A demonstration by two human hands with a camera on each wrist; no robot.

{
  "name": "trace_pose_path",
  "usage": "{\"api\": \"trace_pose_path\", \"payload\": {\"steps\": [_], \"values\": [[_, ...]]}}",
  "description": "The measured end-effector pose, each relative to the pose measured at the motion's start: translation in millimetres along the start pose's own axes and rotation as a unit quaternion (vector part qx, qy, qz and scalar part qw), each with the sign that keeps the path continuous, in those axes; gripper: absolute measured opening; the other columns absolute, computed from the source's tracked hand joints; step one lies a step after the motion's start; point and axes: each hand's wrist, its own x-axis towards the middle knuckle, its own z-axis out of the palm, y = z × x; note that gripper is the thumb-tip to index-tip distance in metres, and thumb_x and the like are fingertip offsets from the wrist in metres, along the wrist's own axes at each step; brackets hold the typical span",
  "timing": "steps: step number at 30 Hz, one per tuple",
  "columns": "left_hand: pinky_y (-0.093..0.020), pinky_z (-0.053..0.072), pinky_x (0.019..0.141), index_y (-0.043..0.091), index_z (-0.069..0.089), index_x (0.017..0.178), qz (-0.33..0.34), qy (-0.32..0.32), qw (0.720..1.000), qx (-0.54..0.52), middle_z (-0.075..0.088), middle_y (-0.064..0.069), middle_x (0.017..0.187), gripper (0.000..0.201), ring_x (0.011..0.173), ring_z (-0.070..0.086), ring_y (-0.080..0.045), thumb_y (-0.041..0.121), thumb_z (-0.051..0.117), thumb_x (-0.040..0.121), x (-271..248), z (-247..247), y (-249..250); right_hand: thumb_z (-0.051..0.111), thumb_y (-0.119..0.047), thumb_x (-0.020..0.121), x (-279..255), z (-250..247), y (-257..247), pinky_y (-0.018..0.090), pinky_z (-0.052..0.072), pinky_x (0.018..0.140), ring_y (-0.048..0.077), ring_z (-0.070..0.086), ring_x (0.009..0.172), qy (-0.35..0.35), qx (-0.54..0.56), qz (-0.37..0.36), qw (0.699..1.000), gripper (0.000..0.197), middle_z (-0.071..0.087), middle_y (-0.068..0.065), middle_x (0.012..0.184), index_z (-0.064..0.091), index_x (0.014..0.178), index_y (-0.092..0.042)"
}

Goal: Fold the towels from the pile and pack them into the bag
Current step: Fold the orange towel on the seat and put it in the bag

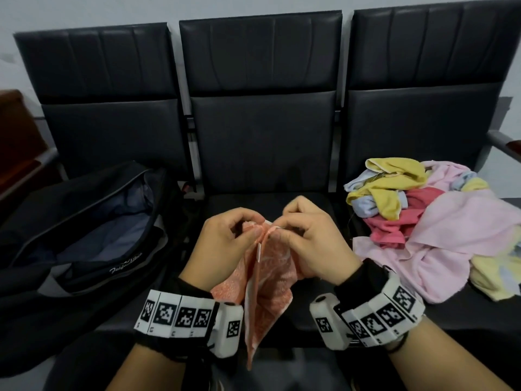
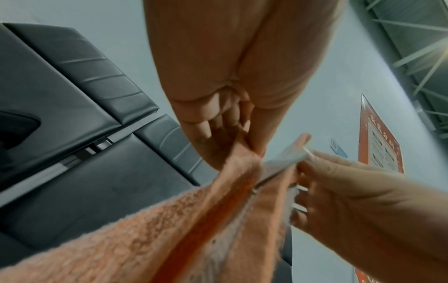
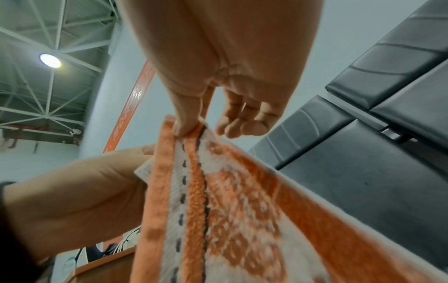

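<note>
1. Pinching the top edge of an orange patterned towel [image 1: 270, 266], both hands are raised together over the middle seat [image 1: 262, 153] of a row of three black padded chairs. The cloth hangs down between the wrists, probably so its own weight pulls it straight before a fold.

2. The left hand [image 1: 225, 244] has thumb and curled fingers closed on one part of the hem. The left wrist view shows the towel's plain orange border running up into that pinch.

3. The right hand [image 1: 310, 244] pinches the hem just beside it, thumb against forefinger, while its other fingers [image 3: 242, 122] curl loosely clear of the cloth. The two pinches nearly touch, which suggests the hands are finding or matching corners, not yet spreading the towel wide.

4. A small white label [image 1: 258, 251] sticks out of the hem between the hands; it may serve as a guide to where the edge lies.

5. An open black bag [image 1: 93, 221] lies on the seat to the person's left, its zip parted and grey lining showing, ready to take folded towels. I can make out no folded towel inside it.

6. A loose pile of towels [image 1: 439, 221], pink, yellow, pale blue and deeper rose, sits on the seat to the right, within reach. Judging by its size, most of the work remains.

7. Each wrist wears a band [image 1: 174, 311] of black-and-white square markers.
</note>
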Motion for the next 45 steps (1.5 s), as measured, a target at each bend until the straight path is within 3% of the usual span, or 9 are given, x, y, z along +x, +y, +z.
{"api": "trace_pose_path", "payload": {"steps": [3,7,17,22,28,33,37,42,45], "values": [[-0.019,0.053,0.076,0.023,0.075,0.104,0.004,-0.045,0.999,-0.013,0.075,0.01,0.096,0.016,0.087,0.07,-0.005,0.013,0.07,0.092,-2,-3,8,0.07,-0.028,0.089,4,3,-4,0.034,0.05,0.084,0.01,0.06,0.096,-0.02,-0.03,-0.023,0.999,0.007,0.061,-0.011,0.095,0.076,0.088,-0.024],[-0.025,0.055,0.084,0.019,0.074,0.109,0.016,-0.095,0.995,-0.016,0.073,0.006,0.101,0.025,0.098,0.07,-0.012,0.014,0.068,0.084,-6,-10,15,0.073,-0.033,0.086,7,5,-10,0.036,0.054,0.075,0.005,0.067,0.082,-0.03,-0.038,-0.003,0.999,0.009,0.071,-0.01,0.081,0.077,0.088,-0.025],[-0.017,0.051,0.073,0.023,0.075,0.11,0.06,-0.102,0.987,0.112,0.066,0.016,0.088,0.021,0.086,0.066,-0.005,0.012,0.065,0.094,-3,-18,10,0.075,-0.037,0.083,8,17,-11,0.03,0.051,0.062,0.006,0.06,0.065,-0.048,-0.098,0.01,0.994,0.016,0.06,-0.012,0.065,0.062,0.08,-0.029],[-0.018,0.05,0.082,0.013,0.073,0.104,0.122,-0.024,0.98,0.154,0.066,0.012,0.095,0.023,0.093,0.064,-0.001,-0.003,0.063,0.092,-3,-33,12,0.065,-0.052,0.077,0,7,20,0.031,0.047,0.069,0.005,0.053,0.077,-0.182,-0.154,0.025,0.971,0.027,0.052,-0.012,0.069,0.053,0.07,-0.029],[-0.034,0.053,0.08,0.012,0.066,0.095,0.104,0.152,0.976,0.119,0.066,0.002,0.092,0.027,0.088,0.064,-0.011,-0.012,0.055,0.088,0,-59,7,0.074,-0.035,0.075,-15,-11,69,0.031,0.041,0.076,0.011,0.051,0.083,-0.249,-0.295,0.08,0.919,0.029,0.046,-0.011,0.072,0.051,0.058,-0.029],[-0.031,0.052,0.082,0.02,0.063,0.095,0.099,0.22,0.962,0.128,0.064,0.01,0.093,0.025,0.09,0.063,-0.009,-0.002,0.051,0.092,1,-76,3,0.063,-0.037,0.073,-14,-19,71,0.027,0.029,0.079,0.009,0.049,0.098,-0.226,-0.348,0.06,0.908,0.019,0.057,-0.011,0.083,0.047,0.067,-0.029],[-0.037,0.052,0.079,0.023,0.061,0.096,0.1,0.259,0.95,0.142,0.061,0.01,0.093,0.02,0.087,0.062,-0.011,0.011,0.046,0.09,2,-93,-1,0.068,-0.035,0.081,-7,-42,66,0.032,0.038,0.088,0.02,0.055,0.103,-0.138,-0.39,0.042,0.91,0.025,0.06,-0.004,0.104,0.065,0.106,-0.031],[-0.017,0.047,0.078,0.031,0.057,0.103,0.08,0.281,0.943,0.161,0.058,0.014,0.092,0.029,0.085,0.057,-0.004,0.007,0.049,0.089,7,-105,-5,0.074,-0.021,0.086,6,-74,47,0.041,0.046,0.089,0.022,0.06,0.104,-0.039,-0.349,-0.044,0.935,0.004,0.068,-0.007,0.09,0.075,0.089,-0.018],[-0.009,0.042,0.077,0.029,0.058,0.108,0.049,0.294,0.941,0.157,0.059,0.016,0.093,0.034,0.081,0.055,0.002,0.001,0.052,0.09,11,-106,-4,0.071,-0.009,0.088,13,-82,40,0.023,0.049,0.083,0.012,0.058,0.087,0.023,-0.251,-0.037,0.967,0.01,0.06,-0.003,0.09,0.077,0.095,-0.011]]}}
